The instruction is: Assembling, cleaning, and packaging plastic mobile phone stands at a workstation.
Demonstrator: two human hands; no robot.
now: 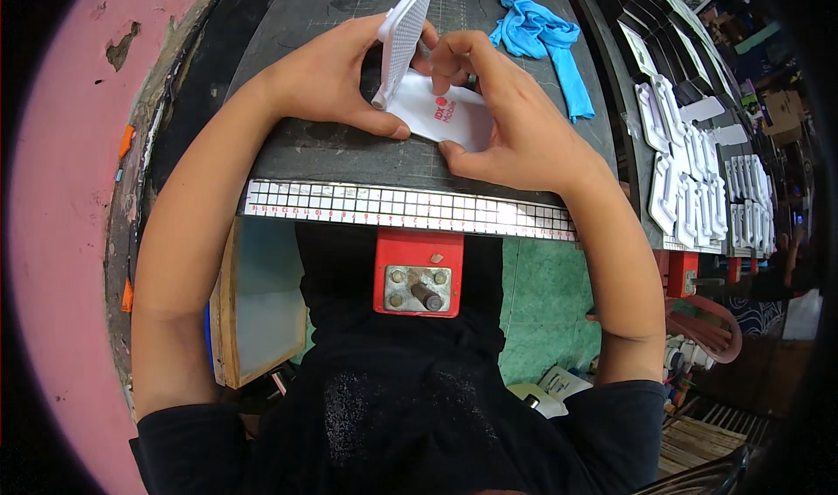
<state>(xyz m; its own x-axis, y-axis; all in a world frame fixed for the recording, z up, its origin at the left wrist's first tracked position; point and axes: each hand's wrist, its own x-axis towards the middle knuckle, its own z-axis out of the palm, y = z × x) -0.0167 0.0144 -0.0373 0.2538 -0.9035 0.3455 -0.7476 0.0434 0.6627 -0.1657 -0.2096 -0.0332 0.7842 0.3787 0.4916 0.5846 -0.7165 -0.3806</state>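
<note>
A white plastic folding phone stand [403,45] is between my hands over the dark work surface [323,150]. Its dimpled panel is tilted up, and its flat base bears a red print. My left hand [327,80] grips the stand on its left, thumb at the base's near edge and fingers partly hidden behind the raised panel. On the other side, my right hand [524,133] holds the base's right edge, with the thumb at the near corner and the index finger bent above the print.
A crumpled blue cloth [541,37] lies at the far right of the surface. A gridded ruler strip [401,205] runs along the near edge, above a red metal bracket [419,272]. Several white plastic pieces [685,185] stand in rows on the right. A wood-framed panel [262,294] leans below.
</note>
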